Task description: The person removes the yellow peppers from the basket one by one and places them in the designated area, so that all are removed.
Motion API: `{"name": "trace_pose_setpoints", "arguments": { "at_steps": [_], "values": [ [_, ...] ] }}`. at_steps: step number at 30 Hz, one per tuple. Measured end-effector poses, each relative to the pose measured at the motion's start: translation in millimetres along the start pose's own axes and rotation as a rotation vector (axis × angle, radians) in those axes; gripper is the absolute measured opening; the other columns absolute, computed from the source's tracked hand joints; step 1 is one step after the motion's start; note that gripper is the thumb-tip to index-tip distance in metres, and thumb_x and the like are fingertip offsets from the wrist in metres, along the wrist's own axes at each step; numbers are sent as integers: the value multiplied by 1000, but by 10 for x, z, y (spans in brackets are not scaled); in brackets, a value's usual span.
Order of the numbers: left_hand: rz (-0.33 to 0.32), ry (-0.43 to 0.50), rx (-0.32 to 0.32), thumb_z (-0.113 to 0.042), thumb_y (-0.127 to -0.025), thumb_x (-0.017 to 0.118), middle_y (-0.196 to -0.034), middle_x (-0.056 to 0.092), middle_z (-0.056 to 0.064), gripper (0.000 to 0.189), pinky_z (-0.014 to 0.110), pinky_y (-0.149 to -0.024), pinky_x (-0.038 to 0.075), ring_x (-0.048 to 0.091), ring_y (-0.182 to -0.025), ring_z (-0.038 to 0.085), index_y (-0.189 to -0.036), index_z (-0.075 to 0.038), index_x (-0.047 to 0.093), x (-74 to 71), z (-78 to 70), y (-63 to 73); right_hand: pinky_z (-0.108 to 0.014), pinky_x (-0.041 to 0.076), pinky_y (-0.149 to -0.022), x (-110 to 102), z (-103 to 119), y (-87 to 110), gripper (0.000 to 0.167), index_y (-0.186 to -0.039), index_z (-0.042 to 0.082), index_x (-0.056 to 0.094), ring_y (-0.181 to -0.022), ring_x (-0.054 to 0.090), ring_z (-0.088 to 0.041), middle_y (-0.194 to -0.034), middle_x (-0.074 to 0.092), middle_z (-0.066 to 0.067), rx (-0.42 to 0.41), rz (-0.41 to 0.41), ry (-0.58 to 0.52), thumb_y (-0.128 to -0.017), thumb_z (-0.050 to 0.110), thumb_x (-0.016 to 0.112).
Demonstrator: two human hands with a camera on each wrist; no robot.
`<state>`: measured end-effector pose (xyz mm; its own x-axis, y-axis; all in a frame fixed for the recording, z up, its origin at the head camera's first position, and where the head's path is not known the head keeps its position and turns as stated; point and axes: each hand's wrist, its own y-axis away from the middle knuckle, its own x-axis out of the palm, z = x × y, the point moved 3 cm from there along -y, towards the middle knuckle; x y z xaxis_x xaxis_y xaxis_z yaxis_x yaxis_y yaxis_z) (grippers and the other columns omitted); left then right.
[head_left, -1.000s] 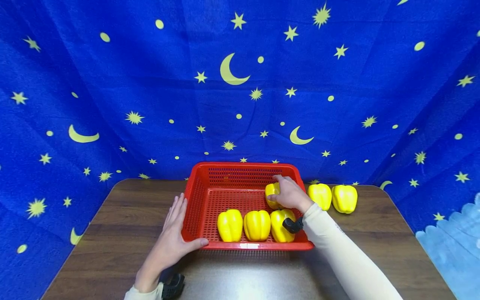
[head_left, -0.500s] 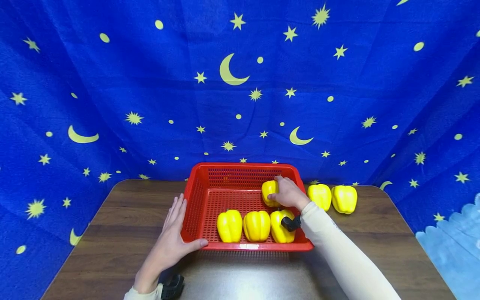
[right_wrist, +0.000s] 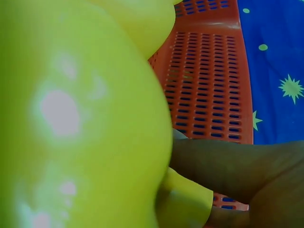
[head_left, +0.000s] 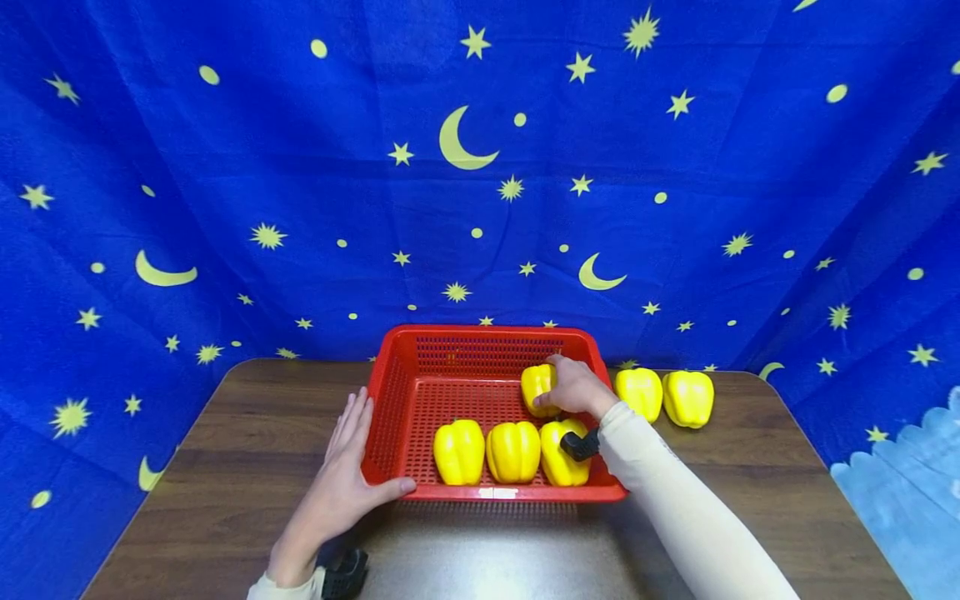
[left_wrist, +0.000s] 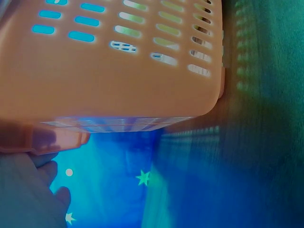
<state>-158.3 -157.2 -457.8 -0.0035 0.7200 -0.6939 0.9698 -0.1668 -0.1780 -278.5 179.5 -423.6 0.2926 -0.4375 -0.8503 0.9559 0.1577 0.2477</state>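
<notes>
A red perforated plastic basket (head_left: pixel 420 337) stands on the table with three yellow bell peppers in a row along its front side: a left one (head_left: pixel 459 452), a middle one (head_left: pixel 513 452) and a right one (head_left: pixel 558 454). At the back right inside, my right hand (head_left: pixel 573 387) grips another yellow bell pepper (head_left: pixel 538 387) by its right side. The right wrist view is largely filled by a yellow pepper close to the camera. My left hand (head_left: pixel 341 483) rests against the basket's front left corner, fingers straight along the left wall, thumb on the front rim.
Two more yellow bell peppers, one nearer the basket (head_left: pixel 640 393) and one farther right (head_left: pixel 688 398), sit on the wooden table (head_left: pixel 247 467) right of the basket. A blue cloth (head_left: pixel 360 200) with moons and stars hangs behind the table's back edge.
The right hand has shifted the gripped pepper slightly left and then down inside the basket. My left hand and the other peppers stay in place.
</notes>
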Motion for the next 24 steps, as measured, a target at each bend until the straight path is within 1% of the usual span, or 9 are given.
{"name": "trace_pose_setpoints", "arguments": {
  "at_steps": [2,5,8,10,13,18,24],
  "values": [
    [4,-3,-11,-50,-73,86,-169,2,5,122,76,-109,17,0,-154,35,-162,-8,13,3,1,1,-48,49,-98,-2,0,2,76,-146,-2,44,-108,58,-33,-123,62,-22,-5,4,-10,-86,25,81],
    [3,-8,-10,-50,-73,86,-169,2,5,122,76,-109,18,0,-154,35,-162,-8,14,3,0,0,-48,49,-99,-6,2,2,67,-144,-3,46,-109,59,-34,-124,63,-23,-32,-5,-9,-90,22,76],
    [-7,-5,8,-48,-72,88,-169,3,6,123,75,-110,17,0,-154,34,-161,-6,15,-2,-2,-1,-49,47,-100,-9,8,4,62,-143,-3,47,-112,58,-35,-126,62,-24,-57,-8,0,-92,19,72],
    [-11,-4,15,-47,-71,88,-169,3,6,123,75,-110,16,0,-154,34,-161,-5,15,-5,-2,0,-50,47,-101,-10,10,9,61,-144,-2,46,-114,57,-35,-128,61,-24,-57,-4,-1,-93,19,71],
    [-11,-5,15,-47,-71,88,-169,3,6,123,75,-110,17,0,-154,34,-161,-5,15,-5,-3,-4,-50,46,-102,-15,10,12,63,-145,-3,44,-114,57,-35,-129,61,-25,-53,-3,2,-93,20,71],
    [5,-17,-10,-51,-73,86,-169,2,6,123,76,-109,19,0,-154,34,-162,-8,13,-2,-4,-2,-49,48,-101,-19,11,9,63,-143,-4,46,-111,59,-34,-127,62,-25,-49,-12,10,-92,20,73],
    [-2,-16,3,-49,-73,87,-169,3,7,123,76,-109,19,0,-154,34,-162,-7,13,-1,5,4,-49,47,-101,-14,14,15,60,-141,-3,51,-115,58,-35,-128,62,-24,-70,-25,-4,-90,18,75]
  ]
}}
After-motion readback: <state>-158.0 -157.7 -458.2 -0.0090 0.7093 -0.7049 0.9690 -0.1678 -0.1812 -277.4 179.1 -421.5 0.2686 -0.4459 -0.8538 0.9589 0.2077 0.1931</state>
